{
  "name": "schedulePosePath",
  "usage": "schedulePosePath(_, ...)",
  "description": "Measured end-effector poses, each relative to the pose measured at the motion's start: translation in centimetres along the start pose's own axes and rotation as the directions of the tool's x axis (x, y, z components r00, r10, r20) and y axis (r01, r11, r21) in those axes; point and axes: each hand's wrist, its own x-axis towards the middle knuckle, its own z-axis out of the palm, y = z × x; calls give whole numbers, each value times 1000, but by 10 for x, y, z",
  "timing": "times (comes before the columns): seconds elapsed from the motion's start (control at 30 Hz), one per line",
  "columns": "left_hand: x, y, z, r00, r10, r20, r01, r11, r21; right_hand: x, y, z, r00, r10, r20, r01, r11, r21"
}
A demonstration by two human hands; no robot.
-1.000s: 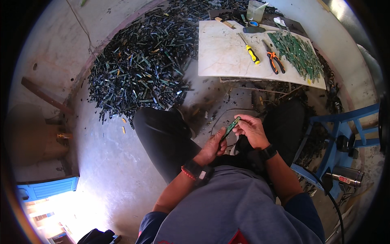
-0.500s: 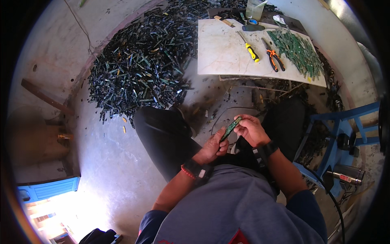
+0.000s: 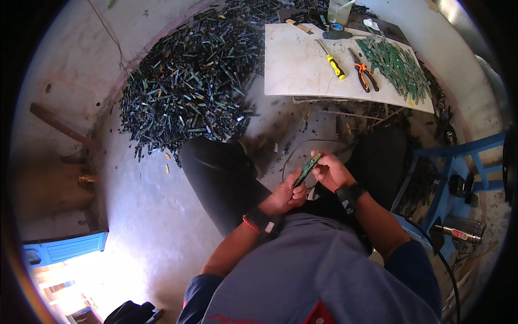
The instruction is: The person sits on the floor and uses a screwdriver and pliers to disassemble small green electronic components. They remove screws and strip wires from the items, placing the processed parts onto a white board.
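While my left hand (image 3: 283, 196) grips the green strip (image 3: 308, 169) right of frame centre, hiding its lower end, my right hand (image 3: 332, 171) pinches the upper end. The frame's top edge cuts off a cloudy container (image 3: 339, 12).

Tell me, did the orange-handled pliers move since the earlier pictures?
No. The pliers keep the same spot on the white board, between the yellow screwdriver and the green strips.
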Motion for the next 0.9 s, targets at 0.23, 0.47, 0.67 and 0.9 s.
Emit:
schedulePosePath(0.23,4,2,-5,997,-25,-76,16,993,-113,2,-10,-3,993,-116,15,114,926,-360)
schedulePosePath(0.47,9,4,-8,990,-56,-130,28,978,-208,-4,-13,5,991,-133,-33,107,897,-428)
schedulePosePath(0.67,9,5,-15,994,-81,-69,57,952,-300,-5,-13,12,991,-125,-51,86,876,-474)
schedulePosePath(0.9,5,4,-11,994,-94,-56,70,942,-327,-2,-5,5,988,-92,-126,24,888,-460)
